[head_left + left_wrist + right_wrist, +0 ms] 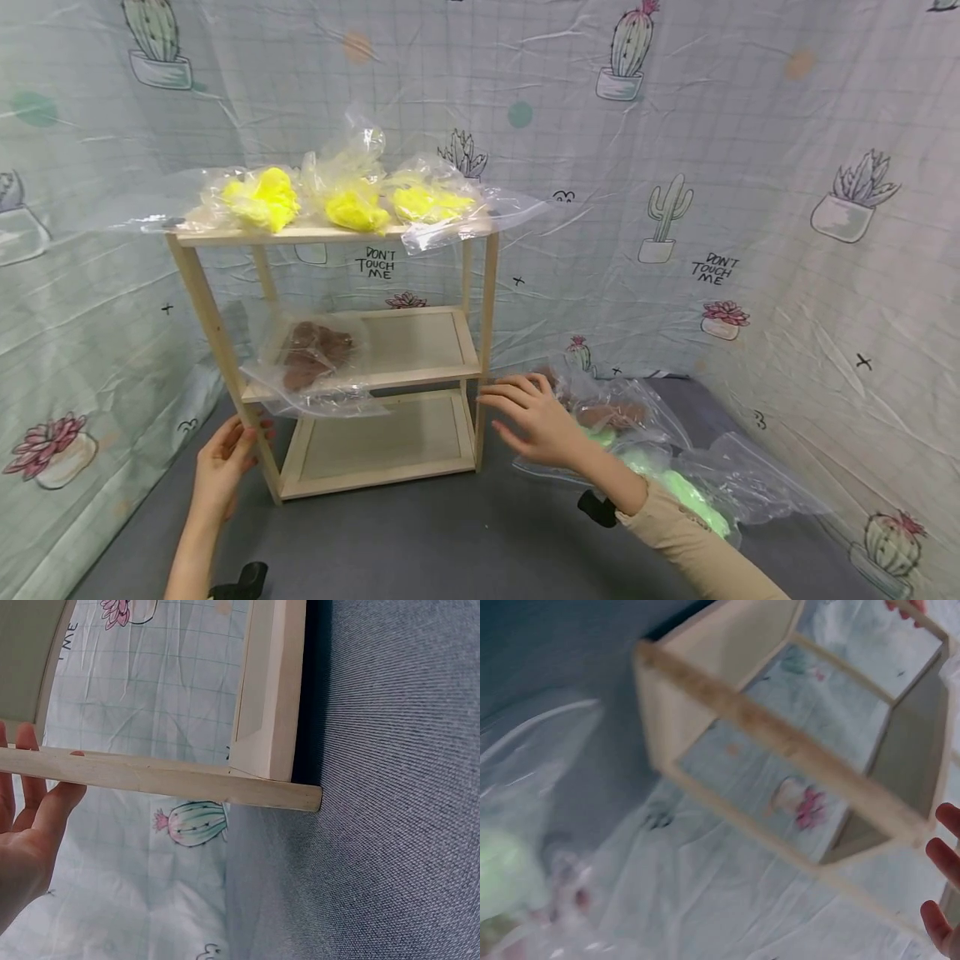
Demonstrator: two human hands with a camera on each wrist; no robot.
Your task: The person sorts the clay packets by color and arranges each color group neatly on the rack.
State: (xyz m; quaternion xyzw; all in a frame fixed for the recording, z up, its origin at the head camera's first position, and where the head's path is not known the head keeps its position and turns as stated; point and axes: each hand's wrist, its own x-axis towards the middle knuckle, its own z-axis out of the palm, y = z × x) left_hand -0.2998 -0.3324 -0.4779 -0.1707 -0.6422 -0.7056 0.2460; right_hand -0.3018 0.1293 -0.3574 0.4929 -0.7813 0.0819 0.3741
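A light wooden shelf rack [337, 237] stands on the dark cloth-covered table. My left hand [221, 467] holds its left front post below the middle shelf; in the left wrist view the fingers [52, 814] reach round the post. Beside the right front post, my right hand [536, 417] hovers with fingers spread and nothing in them. Its fingertips [945, 859] show near the rack's frame in the right wrist view. Clear bags with yellow lumps [262, 198] line the top shelf. One bag with a brown lump [315, 354] lies at the left of the middle shelf.
Right of the rack, several clear bags with green [693, 500] and brown contents [611, 415] lie in a pile, partly under my right forearm. A cactus-printed curtain [570, 275] encloses the table at the back and both sides.
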